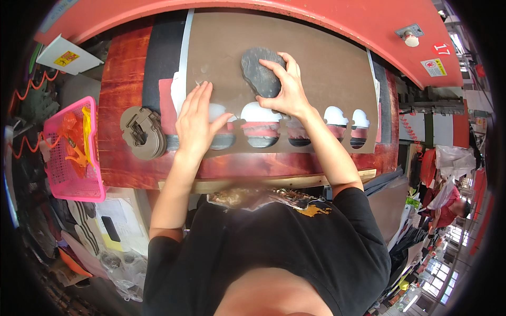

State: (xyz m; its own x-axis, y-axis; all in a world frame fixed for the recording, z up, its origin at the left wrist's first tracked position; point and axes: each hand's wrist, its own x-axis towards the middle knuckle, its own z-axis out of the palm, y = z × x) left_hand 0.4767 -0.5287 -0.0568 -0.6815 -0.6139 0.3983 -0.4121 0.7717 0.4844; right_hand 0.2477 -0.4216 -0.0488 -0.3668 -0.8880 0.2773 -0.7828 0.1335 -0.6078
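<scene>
One head-worn fisheye view looks steeply down, close over the table, straight edges bending at its rim.

sheet on bench | cutting die on sheet | basket left of bench

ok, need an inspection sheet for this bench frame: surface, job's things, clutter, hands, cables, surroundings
surface: reddish wooden bench under a red curved machine hood.
job's things: brown sheet with a row of rounded cut-outs along its near edge; dark oval cutting die lying on it.
clutter: stack of tan cut pieces left of the sheet; pink basket with orange items.
hands: left hand flat on the sheet, open; right hand with fingers on the die.
cables: orange coiled cord at far left.
surroundings: another person at right, piles of material around; floor clutter lower left.
</scene>
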